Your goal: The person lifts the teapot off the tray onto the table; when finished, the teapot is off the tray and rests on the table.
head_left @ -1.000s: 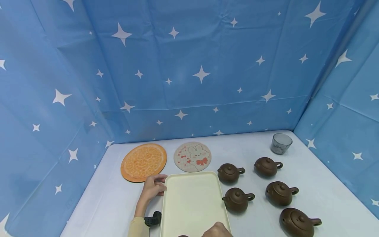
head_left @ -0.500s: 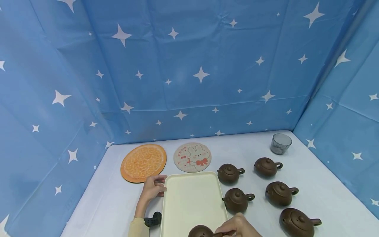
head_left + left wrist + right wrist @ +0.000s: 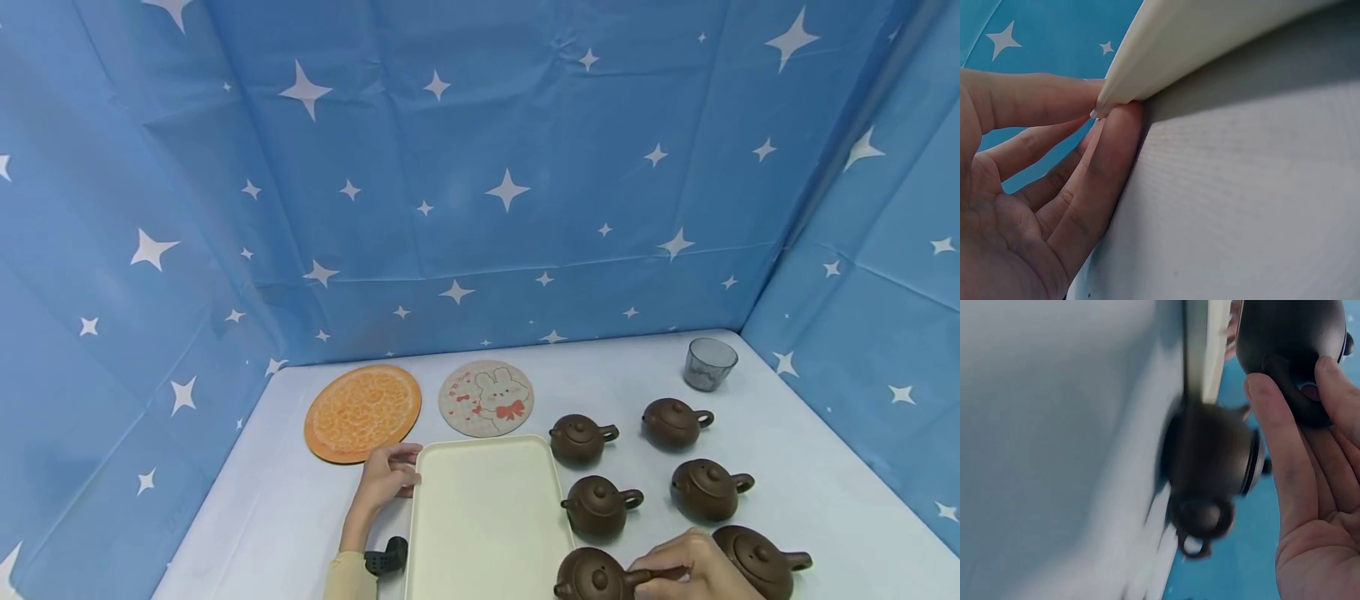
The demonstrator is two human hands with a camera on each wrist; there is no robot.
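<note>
A cream rectangular tray lies on the table before me. My left hand pinches the rim at its upper left edge; in the left wrist view the thumb is on top of the tray's edge and a finger is beneath it. In my right hand is a brown teapot, gripped by its handle, at the tray's lower right side. The right wrist view has this teapot raised off the table, thumb and fingers around its handle. Nearest to it stands another brown teapot, upright.
More brown teapots stand at the right: one near the tray's top corner, others farther right, including a teapot and a larger teapot. A grey glass stands at the back. An orange round mat and a rabbit mat lie behind the tray.
My right hand has carried the teapot from the front of the tray rightward, past its right edge. The left hand has stayed at the tray's rim.
</note>
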